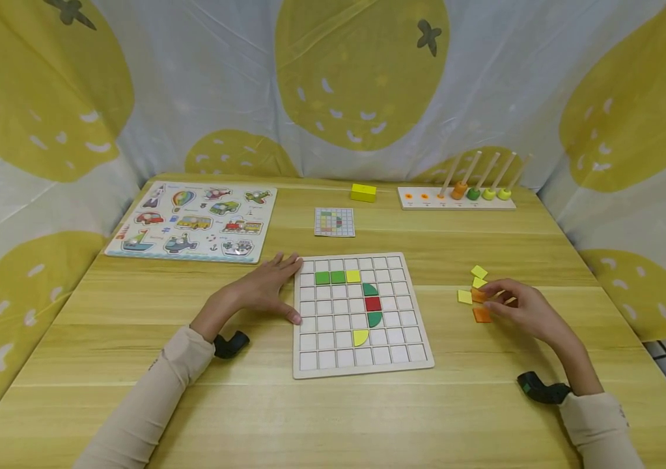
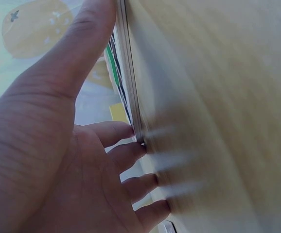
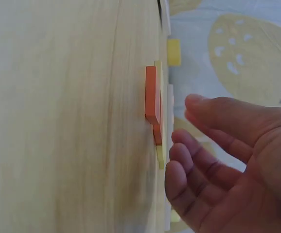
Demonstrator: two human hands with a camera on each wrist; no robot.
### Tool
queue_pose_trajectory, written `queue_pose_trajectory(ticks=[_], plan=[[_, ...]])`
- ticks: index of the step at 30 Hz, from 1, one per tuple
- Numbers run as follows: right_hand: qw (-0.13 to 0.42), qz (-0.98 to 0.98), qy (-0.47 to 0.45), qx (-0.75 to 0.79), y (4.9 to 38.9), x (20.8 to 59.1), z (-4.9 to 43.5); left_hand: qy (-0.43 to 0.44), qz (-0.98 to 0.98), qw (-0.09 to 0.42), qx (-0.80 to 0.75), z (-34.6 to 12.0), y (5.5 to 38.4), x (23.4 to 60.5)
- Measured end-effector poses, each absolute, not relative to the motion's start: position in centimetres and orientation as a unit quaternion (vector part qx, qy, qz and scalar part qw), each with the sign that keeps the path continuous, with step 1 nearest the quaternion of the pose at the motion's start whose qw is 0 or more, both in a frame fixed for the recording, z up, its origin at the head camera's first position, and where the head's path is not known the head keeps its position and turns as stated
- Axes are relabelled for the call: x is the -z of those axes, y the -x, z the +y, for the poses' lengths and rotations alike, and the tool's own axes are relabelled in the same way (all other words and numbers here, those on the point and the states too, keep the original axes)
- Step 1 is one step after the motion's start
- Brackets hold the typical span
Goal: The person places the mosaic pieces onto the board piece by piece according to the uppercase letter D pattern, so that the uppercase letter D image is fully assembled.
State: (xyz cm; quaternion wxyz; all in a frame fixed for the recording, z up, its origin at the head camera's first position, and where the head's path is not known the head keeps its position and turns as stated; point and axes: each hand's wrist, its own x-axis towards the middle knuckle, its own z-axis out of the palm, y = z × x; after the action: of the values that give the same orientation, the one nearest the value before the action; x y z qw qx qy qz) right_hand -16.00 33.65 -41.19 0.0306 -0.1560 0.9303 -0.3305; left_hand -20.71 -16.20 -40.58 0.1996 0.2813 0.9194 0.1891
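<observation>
My left hand (image 1: 265, 286) lies at the left edge of a white grid board (image 1: 362, 374), thumb and fingertips against its side. On the board sit two green square tiles (image 1: 322, 278), a yellow square (image 1: 353, 276), a red square (image 1: 372, 303), two green quarter-round tiles (image 1: 374, 319) and a yellow quarter-round tile (image 1: 360, 337). My right hand (image 1: 523, 309) hovers by a loose group of orange tiles (image 1: 482, 315) and yellow tiles (image 1: 464, 297). In the right wrist view its fingers are loosely bent, with nothing between them, beside an orange tile (image 3: 150, 94).
Behind the board lies a small pattern card (image 1: 334, 222), with a yellow block (image 1: 363, 192) farther back. A picture puzzle board (image 1: 192, 225) is at the back left. A white peg stand (image 1: 456, 198) with coloured beads stands at the back right, before a fruit-print curtain (image 1: 362, 71).
</observation>
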Motion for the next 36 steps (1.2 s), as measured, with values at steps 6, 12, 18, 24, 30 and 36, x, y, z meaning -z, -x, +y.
queue_pose_trajectory(ticks=[6,12,18,24,30,36], plan=[[0.049,0.931,0.155,0.326,16.5,41.8,33.9,-0.280,0.920,0.200,-0.189,-16.2,20.7,40.5],[0.062,0.934,0.143,0.321,17.0,42.0,34.1,-0.281,0.920,0.200,-0.189,-16.2,20.7,40.6],[0.067,0.935,0.143,0.317,17.2,42.0,34.2,-0.281,0.920,0.199,-0.189,-16.3,20.7,40.6],[0.064,0.938,0.153,0.306,17.4,41.9,34.2,-0.281,0.920,0.199,-0.188,-16.2,20.7,40.7],[0.067,0.940,0.153,0.298,17.7,42.0,34.2,-0.281,0.919,0.199,-0.189,-16.2,20.7,40.7],[0.077,0.933,0.155,0.315,17.7,41.9,34.0,-0.280,0.920,0.199,-0.189,-16.2,20.7,40.6]])
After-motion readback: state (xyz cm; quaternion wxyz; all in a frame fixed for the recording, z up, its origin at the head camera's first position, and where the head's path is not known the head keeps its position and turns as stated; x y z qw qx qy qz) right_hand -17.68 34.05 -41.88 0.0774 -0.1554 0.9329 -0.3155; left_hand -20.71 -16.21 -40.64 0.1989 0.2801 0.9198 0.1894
